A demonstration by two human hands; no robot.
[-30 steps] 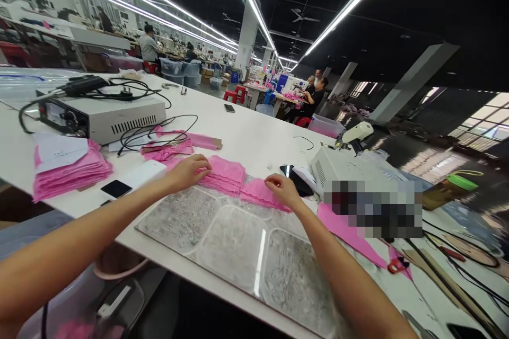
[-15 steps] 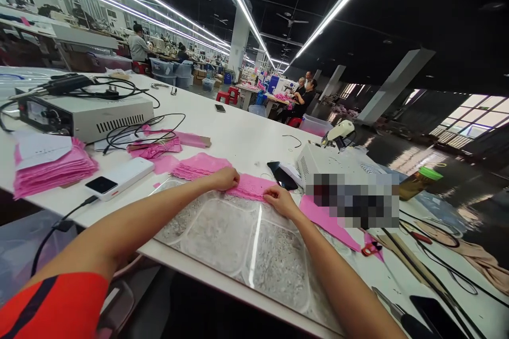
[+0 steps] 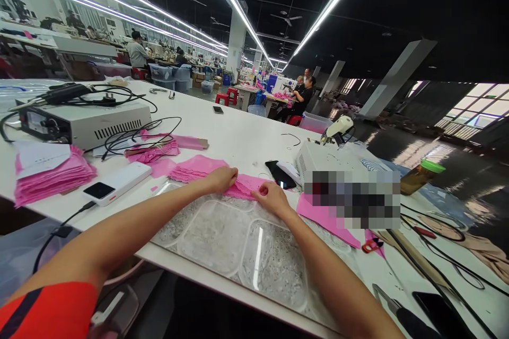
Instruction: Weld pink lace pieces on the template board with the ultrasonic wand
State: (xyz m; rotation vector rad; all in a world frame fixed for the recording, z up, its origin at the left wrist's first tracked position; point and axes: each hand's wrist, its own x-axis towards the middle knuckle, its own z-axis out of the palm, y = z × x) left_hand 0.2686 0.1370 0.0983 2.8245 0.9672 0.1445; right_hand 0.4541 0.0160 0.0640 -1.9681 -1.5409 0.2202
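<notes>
Pink fabric pieces (image 3: pixel 194 167) lie in a layered stack along the far edge of a clear, grey-patterned mat (image 3: pixel 217 235). My left hand (image 3: pixel 223 178) is closed at the middle of the stack, fingers curled on a pink piece. At its right end my right hand (image 3: pixel 272 197) pinches the edge of the pink fabric between thumb and fingers. Between the two hands the top piece is slightly lifted and folded. A flat pink panel (image 3: pixel 326 220) rests to the right of my right hand.
A white power bank (image 3: pixel 117 184) and a paper-topped pink stack (image 3: pixel 53 172) lie left, before a grey control box (image 3: pixel 99 122) with cables. Another box (image 3: pixel 338 161) stands right, near red-handled snips (image 3: pixel 373 244), a phone (image 3: pixel 431 310) and a green-lidded bottle (image 3: pixel 421 176). Co-workers sit farther back.
My right hand has shifted slightly left, closer to my left hand, drawing the edge of the pink fabric with it. The view has turned a little.
</notes>
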